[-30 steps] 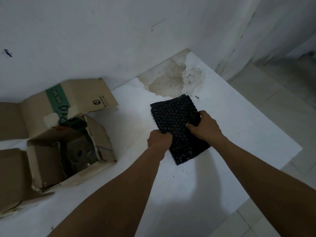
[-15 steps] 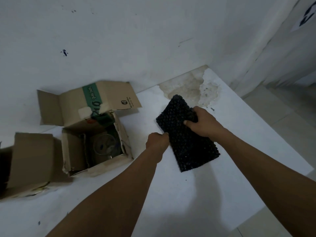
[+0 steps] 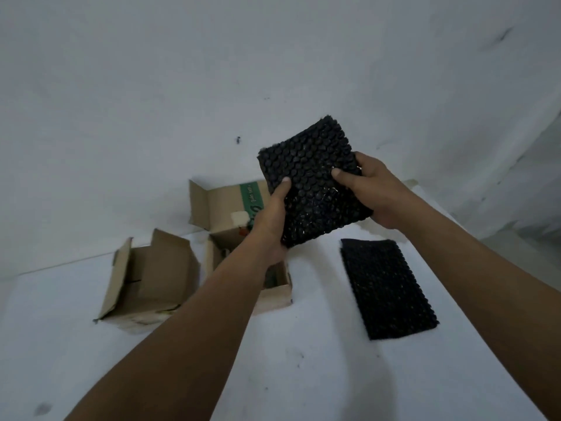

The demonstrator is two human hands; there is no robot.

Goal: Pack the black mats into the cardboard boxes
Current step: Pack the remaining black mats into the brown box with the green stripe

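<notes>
White counter [image 3: 303, 375], bare wall behind. Both hands, left [image 3: 270, 226] and right [image 3: 373, 192], grip one mat [image 3: 312, 189] by its edges, raised over the open box [image 3: 273, 294], likely for lowering in. Spare mat [image 3: 387, 288] lies flat nearby.

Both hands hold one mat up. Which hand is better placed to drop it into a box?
Probably the left hand: it grips the held mat on the side nearer both boxes, directly over the nearer one. The right hand is farther away, above the spare mat.
</notes>
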